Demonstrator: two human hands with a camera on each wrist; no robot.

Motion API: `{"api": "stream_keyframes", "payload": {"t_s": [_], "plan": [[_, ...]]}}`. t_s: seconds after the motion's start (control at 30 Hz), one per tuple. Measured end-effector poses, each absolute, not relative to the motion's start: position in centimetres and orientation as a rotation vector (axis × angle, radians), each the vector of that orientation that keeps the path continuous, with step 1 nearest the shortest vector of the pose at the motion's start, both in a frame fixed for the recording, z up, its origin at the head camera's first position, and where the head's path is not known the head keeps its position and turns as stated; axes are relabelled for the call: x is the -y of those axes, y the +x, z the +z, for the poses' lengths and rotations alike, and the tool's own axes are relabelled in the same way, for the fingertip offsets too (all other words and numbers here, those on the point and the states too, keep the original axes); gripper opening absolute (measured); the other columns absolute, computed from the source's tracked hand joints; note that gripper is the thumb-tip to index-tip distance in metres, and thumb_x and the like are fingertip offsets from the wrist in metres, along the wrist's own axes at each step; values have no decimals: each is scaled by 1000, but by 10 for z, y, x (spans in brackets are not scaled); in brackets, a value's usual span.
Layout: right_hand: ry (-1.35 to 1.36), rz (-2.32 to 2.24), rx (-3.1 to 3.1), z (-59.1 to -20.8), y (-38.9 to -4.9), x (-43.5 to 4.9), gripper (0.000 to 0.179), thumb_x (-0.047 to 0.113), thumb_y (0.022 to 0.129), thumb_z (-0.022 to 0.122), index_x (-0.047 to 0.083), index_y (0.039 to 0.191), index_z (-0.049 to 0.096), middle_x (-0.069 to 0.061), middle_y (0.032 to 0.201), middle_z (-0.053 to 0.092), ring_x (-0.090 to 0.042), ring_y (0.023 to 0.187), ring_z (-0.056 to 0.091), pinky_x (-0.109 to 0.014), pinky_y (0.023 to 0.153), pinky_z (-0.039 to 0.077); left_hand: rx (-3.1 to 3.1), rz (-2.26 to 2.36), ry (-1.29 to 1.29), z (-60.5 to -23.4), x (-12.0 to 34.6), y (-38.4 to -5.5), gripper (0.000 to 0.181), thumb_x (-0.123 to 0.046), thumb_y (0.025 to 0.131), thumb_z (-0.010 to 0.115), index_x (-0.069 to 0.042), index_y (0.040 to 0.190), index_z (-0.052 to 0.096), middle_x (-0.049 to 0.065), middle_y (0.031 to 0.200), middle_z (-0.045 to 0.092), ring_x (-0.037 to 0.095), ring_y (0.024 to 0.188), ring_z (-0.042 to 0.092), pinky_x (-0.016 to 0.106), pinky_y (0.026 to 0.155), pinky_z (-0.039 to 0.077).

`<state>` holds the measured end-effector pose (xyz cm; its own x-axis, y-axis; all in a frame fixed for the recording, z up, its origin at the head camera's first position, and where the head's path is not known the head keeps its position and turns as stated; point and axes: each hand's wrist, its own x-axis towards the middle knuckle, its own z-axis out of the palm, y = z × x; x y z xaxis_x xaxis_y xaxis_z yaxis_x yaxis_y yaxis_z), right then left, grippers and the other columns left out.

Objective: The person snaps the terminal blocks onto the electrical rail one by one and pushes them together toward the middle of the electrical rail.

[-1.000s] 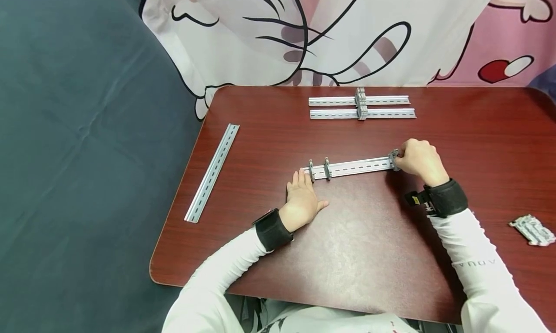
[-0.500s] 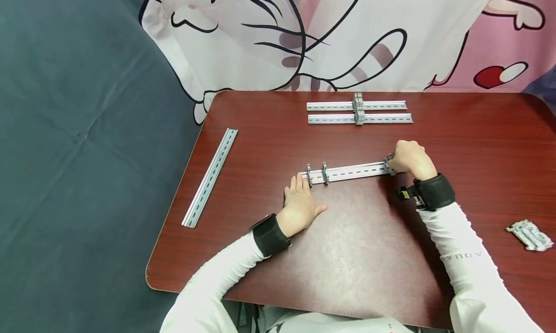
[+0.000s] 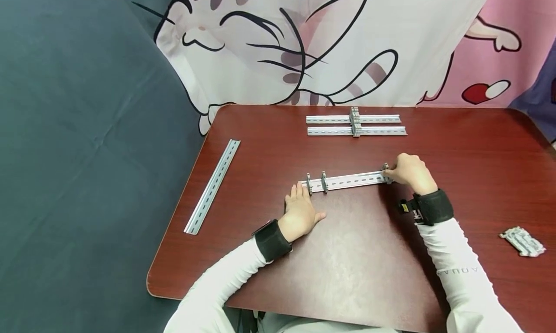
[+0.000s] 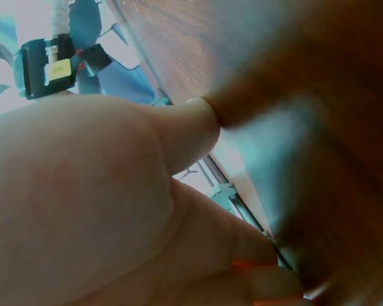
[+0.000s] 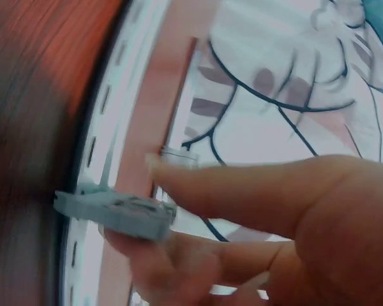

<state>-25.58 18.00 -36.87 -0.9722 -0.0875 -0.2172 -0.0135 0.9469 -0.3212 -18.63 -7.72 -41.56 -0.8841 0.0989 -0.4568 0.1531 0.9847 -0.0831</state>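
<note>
A slotted metal DIN rail point(image 3: 356, 180) lies slightly slanted across the middle of the table. Two small grey clips stand upright near its left end, the outer clip point(image 3: 309, 184) and the inner clip point(image 3: 324, 182). My left hand point(image 3: 300, 213) lies with straight fingers, its fingertips on the rail's left end; the thumb points out to the side. At the right end, my right hand point(image 3: 410, 171) pinches a grey DIN rail clip point(image 5: 118, 213) between thumb and fingers. That clip sits across the rail in the right wrist view.
Farther back, two parallel rails, a far rail point(image 3: 380, 118) and a nearer rail point(image 3: 384, 131), carry a stack of grey clips point(image 3: 355, 122). Another bare rail point(image 3: 212, 187) lies slanted at the left. A pile of grey clips point(image 3: 523, 241) lies on the table point(image 3: 486, 178) at right.
My right hand and its clip have shifted slightly left along the rail. My left hand stays on the rail's left end. The head view has tilted up a little.
</note>
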Motion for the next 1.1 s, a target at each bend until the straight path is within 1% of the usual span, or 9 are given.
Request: {"api": "stream_keyframes", "payload": {"t_s": [0.07, 0.13, 0.2, 0.3, 0.4, 0.7, 0.9, 1.1], "plan": [[-57, -510, -2869, -369, -251, -182, 38, 22, 82, 65, 13, 49, 48, 5, 54, 34, -18, 56, 39, -31, 48, 34, -2660, -169, 182, -417, 76, -186, 93, -68, 91, 39, -5, 155, 15, 12, 163, 11, 24, 151, 14, 39, 118, 27], [-49, -524, -2888, -368, -250, -183, 30, 20, 79, 66, 10, 53, 57, 1, 54, 43, -21, 57, 44, -32, 48, 36, -2664, -173, 190, -416, 77, -186, 93, -68, 91, 39, -4, 155, 15, 13, 163, 12, 24, 151, 14, 39, 118, 27], [-41, -523, -2903, -368, -252, -182, 23, 17, 77, 65, 8, 56, 60, -3, 57, 50, -23, 58, 47, -34, 48, 39, -2671, -164, 194, -416, 77, -187, 93, -68, 91, 39, -4, 155, 15, 13, 163, 12, 25, 151, 15, 39, 118, 28], [-44, -515, -2925, -368, -254, -182, 20, 16, 74, 65, 9, 56, 62, -7, 61, 57, -27, 60, 52, -36, 48, 41, -2677, -150, 203, -417, 77, -188, 93, -67, 92, 40, -3, 154, 16, 14, 163, 13, 25, 151, 15, 39, 118, 28], [-55, -522, -2932, -369, -255, -183, 22, 15, 74, 65, 10, 52, 60, -6, 59, 56, -27, 60, 52, -36, 48, 41, -2675, -139, 203, -418, 76, -188, 93, -66, 92, 42, -2, 154, 17, 14, 163, 13, 25, 150, 16, 39, 118, 28], [-149, -581, -2938, -377, -258, -183, 19, 13, 72, 65, 7, 54, 67, 4, 49, 54, -21, 55, 49, -30, 48, 36, -2656, -169, 183, -417, 76, -192, 94, -67, 91, 42, -3, 154, 17, 13, 163, 13, 23, 151, 15, 39, 118, 27], [-187, -611, -2908, -378, -258, -175, 18, 13, 72, 66, 6, 56, 69, 5, 47, 57, -20, 54, 53, -29, 48, 36, -2672, -165, 193, -418, 76, -193, 95, -68, 90, 45, -3, 154, 19, 13, 162, 15, 22, 150, 18, 39, 116, 30], [-222, -598, -2903, -379, -259, -162, 23, 14, 73, 67, 10, 50, 62, 4, 48, 55, -20, 56, 52, -30, 49, 36, -2647, -156, 172, -419, 75, -194, 96, -68, 90, 43, -3, 155, 15, 13, 163, 11, 23, 151, 14, 39, 117, 28]]}}
